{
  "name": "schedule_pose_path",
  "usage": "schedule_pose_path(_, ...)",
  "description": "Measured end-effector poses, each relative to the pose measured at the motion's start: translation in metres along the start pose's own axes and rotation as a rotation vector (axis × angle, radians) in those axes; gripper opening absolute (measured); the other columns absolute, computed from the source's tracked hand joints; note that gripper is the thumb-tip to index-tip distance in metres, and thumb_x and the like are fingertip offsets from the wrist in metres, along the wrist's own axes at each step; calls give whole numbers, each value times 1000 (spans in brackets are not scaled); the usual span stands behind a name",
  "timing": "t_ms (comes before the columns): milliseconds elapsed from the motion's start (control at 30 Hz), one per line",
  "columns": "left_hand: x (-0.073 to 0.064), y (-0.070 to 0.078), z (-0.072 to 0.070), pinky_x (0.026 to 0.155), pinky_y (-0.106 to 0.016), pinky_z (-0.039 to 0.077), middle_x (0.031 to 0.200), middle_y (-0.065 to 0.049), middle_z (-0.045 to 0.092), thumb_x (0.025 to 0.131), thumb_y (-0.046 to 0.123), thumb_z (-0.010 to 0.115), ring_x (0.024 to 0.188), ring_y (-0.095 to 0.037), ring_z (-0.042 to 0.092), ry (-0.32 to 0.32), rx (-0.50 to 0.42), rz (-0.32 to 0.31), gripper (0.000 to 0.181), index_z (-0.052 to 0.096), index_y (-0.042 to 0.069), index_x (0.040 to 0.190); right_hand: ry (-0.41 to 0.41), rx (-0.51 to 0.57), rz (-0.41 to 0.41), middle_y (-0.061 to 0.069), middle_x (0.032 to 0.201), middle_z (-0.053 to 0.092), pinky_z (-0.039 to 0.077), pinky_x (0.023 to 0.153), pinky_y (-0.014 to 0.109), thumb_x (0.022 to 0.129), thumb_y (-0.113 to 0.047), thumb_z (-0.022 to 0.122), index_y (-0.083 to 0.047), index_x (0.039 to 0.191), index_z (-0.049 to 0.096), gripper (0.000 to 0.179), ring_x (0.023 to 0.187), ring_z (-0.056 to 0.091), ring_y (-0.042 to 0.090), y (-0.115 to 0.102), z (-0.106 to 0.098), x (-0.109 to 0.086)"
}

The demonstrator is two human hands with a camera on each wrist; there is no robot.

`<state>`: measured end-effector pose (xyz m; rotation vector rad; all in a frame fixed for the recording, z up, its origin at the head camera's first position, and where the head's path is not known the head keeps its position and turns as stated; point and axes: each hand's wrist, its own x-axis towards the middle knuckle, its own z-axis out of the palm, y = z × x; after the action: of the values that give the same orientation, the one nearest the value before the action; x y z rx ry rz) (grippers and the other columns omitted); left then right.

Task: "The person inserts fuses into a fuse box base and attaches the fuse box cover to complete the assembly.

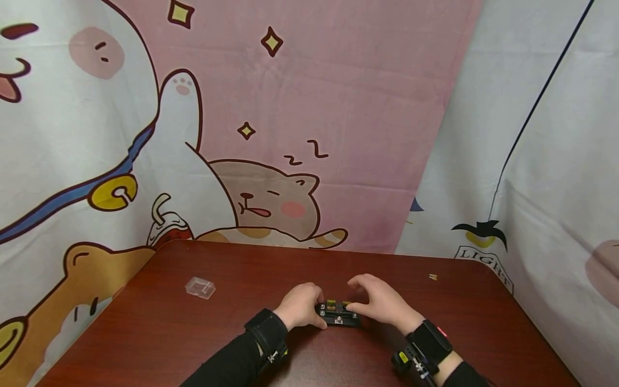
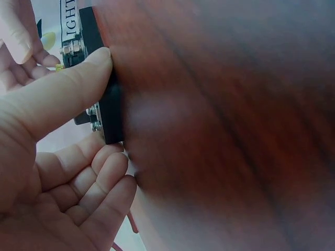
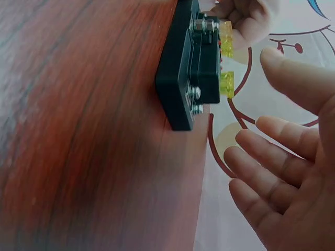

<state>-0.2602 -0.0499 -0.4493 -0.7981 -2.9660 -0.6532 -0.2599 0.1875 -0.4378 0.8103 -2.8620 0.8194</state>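
Observation:
A black fuse block (image 1: 342,322) with metal screw terminals lies on the table between both hands. Two yellow translucent blade fuses (image 3: 226,86) stand in its top, seen in the right wrist view. My left hand (image 1: 301,307) grips the block's left end, its thumb on the near long side and its fingers around the end and far side. Beside the right end hovers my right hand (image 1: 387,305), thumb and fingers spread. The right wrist view shows a gap between that hand and the block, and nothing in its grasp.
On the brown table (image 1: 232,269), a clear plastic box (image 1: 200,288) stands at the left. A small yellowish piece (image 1: 432,277) lies far right, too small to make out. A patterned cloth (image 1: 367,134) hangs behind the table.

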Motion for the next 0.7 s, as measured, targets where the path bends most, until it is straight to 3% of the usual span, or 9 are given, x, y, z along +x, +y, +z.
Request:
schedule_pose_path(300, -1, 0, 0, 65, -28, 46, 79, 7, 54, 60, 35, 96, 70, -10, 50, -7, 3, -1, 46, 69, 11, 88, 8, -21, 66, 10, 127, 60, 48, 91, 49, 83, -42, 79, -5, 132, 58, 65, 110, 61, 28, 15, -6, -10)
schedule_pose_path(700, 0, 0, 0, 66, -29, 46, 79, 6, 54, 60, 35, 96, 70, -10, 50, -10, -4, -4, 46, 70, 10, 89, 9, -58, 160, 21, 133, 56, 42, 97, 57, 85, -39, 78, 2, 137, 52, 72, 119, 55, 39, 44, -28, -21)
